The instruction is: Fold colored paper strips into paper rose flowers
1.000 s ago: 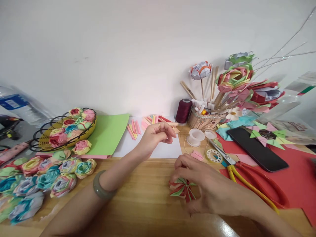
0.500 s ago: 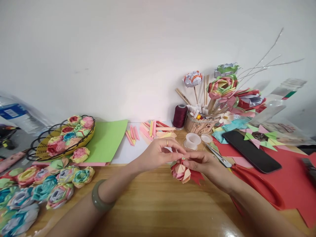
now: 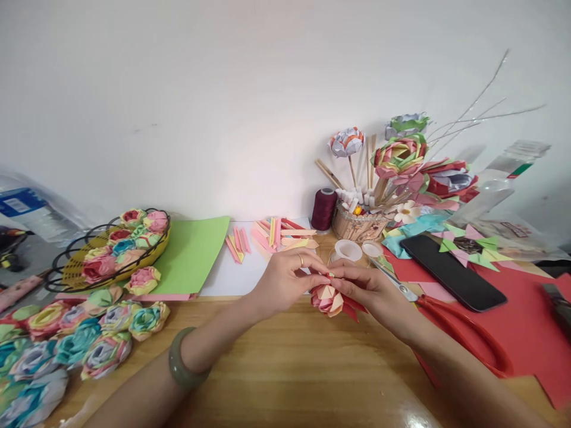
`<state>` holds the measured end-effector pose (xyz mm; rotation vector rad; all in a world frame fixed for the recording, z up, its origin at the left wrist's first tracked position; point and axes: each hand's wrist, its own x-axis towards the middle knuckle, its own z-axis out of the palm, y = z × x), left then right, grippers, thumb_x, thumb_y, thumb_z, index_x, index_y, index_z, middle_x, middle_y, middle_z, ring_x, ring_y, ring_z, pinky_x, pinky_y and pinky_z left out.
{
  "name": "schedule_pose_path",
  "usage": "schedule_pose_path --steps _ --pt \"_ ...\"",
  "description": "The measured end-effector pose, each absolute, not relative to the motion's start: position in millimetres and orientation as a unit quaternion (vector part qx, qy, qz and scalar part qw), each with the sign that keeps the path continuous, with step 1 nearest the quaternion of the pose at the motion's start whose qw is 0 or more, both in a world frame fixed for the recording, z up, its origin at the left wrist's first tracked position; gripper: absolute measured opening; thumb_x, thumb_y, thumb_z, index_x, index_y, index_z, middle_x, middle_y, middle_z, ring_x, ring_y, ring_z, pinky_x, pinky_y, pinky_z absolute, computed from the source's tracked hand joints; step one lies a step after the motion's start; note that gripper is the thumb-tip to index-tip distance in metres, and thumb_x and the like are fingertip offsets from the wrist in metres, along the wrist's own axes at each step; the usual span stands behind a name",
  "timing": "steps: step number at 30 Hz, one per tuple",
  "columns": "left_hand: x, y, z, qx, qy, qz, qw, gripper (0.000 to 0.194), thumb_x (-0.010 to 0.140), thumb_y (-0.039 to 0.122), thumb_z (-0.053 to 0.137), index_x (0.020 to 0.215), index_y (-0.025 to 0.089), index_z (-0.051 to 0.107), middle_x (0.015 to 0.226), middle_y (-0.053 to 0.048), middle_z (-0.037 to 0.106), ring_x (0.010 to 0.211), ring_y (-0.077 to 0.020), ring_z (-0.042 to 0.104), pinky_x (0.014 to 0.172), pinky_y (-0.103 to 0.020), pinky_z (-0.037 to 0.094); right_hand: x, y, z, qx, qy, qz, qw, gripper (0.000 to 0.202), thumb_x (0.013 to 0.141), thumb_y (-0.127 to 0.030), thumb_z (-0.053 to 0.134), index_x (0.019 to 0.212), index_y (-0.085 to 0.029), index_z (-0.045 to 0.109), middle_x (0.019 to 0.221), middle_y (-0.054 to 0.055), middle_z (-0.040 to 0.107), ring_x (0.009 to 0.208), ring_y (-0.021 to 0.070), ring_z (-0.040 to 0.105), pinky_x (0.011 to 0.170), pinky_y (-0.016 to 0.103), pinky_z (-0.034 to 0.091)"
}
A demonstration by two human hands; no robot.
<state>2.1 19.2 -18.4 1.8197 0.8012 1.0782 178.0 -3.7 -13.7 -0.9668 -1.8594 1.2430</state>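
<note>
Hands point(image 3: 328, 288) pinching layered, pointed-petal paper flower point(image 3: 328, 299), wood-grain tabletop point(image 3: 267, 368)

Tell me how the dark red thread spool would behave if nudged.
The thread spool stands upright, taller than wide, so a push near its top would probably tip it. Its round side suggests it may roll once down. The wooden holder close beside it might block a fall that way.
</note>
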Motion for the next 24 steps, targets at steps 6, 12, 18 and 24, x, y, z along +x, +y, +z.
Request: schedule_pose_path --steps 6,12,18,24 --pt "-0.2 18.8 -21.6 0.781 0.274 0.446 0.340 0.009 0.073 0.023 0.061 0.073 0.015 0.064 0.074 -0.006 0.062 0.070 -0.0122 0.058 0.062 -0.024 0.050 178.3 -5.8 -14.8 -0.359 -0.753 0.449 0.322 0.028 0.090 -0.028 0.041 0.081 -0.019 0.066 0.089 0.004 0.058 0.089 0.0153 0.055 0.081 0.029 0.041" --pt "-1.3 19.2 -28.6 0.810 0.281 0.458 0.235 0.008 0.076 0.024 0.058 0.074 0.017 0.062 0.073 -0.005 0.063 0.069 -0.0128 0.059 0.066 -0.027 0.050 173.7 -7.4 -20.8 -0.394 -0.783 0.344 0.338 0.024 0.090 -0.026 0.039 0.096 -0.021 0.062 0.099 0.007 0.055 0.095 0.0166 0.054 0.083 0.031 0.043" --pt "-0.7 19.7 -30.9 0.811 0.283 0.470 0.203 0.008 0.078 0.021 0.055 0.074 0.018 0.061 0.072 -0.004 0.064 0.072 -0.0133 0.060 0.068 -0.027 0.049 168.5 -13.7 -28.2 -0.464 -0.750 0.244 0.403 0.018 0.085 -0.024 0.047 0.101 -0.020 0.053 0.087 0.006 0.062 0.073 0.0165 0.061 0.069 0.033 0.049" --pt "0.1 18.7 -32.0 0.814 0.269 0.462 0.225 0.009 0.079 0.021 0.053 0.075 0.018 0.060 0.077 -0.005 0.063 0.076 -0.0136 0.059 0.070 -0.027 0.049 167.1 -18.2 -27.4 -0.458 -0.765 0.198 0.408 0.003 0.084 -0.020 0.049 0.087 -0.022 0.049 0.062 -0.002 0.062 0.058 0.0131 0.059 0.061 0.028 0.046"
